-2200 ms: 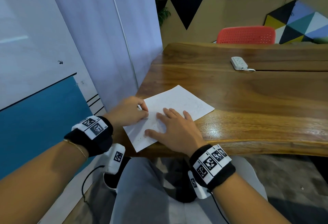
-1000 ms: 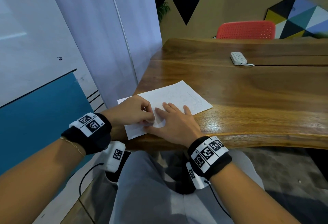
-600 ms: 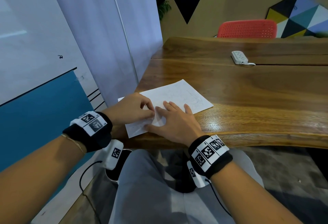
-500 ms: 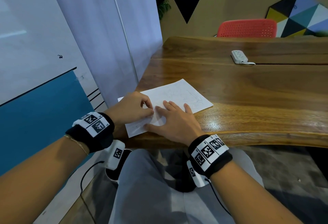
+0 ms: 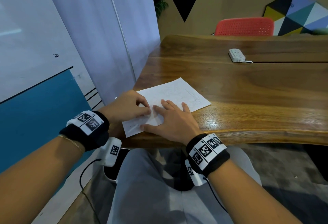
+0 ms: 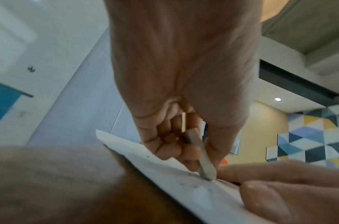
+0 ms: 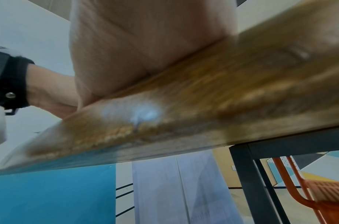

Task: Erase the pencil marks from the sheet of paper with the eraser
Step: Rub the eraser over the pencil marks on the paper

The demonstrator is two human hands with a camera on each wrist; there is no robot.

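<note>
A white sheet of paper (image 5: 174, 93) with faint pencil lines lies at the near left corner of the wooden table (image 5: 248, 85). My left hand (image 5: 128, 106) pinches a thin pale eraser (image 6: 200, 153) between thumb and fingers. The eraser's tip touches the paper (image 6: 193, 192) among small dark crumbs. My right hand (image 5: 170, 119) lies flat on the sheet with its fingers spread, just right of the eraser. In the right wrist view only the heel of my right hand (image 7: 145, 39) shows on the table edge (image 7: 203, 106); its fingers are hidden.
A white power strip (image 5: 237, 55) with a cable lies at the far side of the table. A red chair (image 5: 244, 27) stands behind the table. A white and blue wall (image 5: 53, 46) runs close along the left. My lap is under the near table edge.
The sheet has turned slightly anticlockwise since the oldest frame. My left hand has shifted back and forth by small amounts beside my right fingers. The right hand has stayed flat on the paper.
</note>
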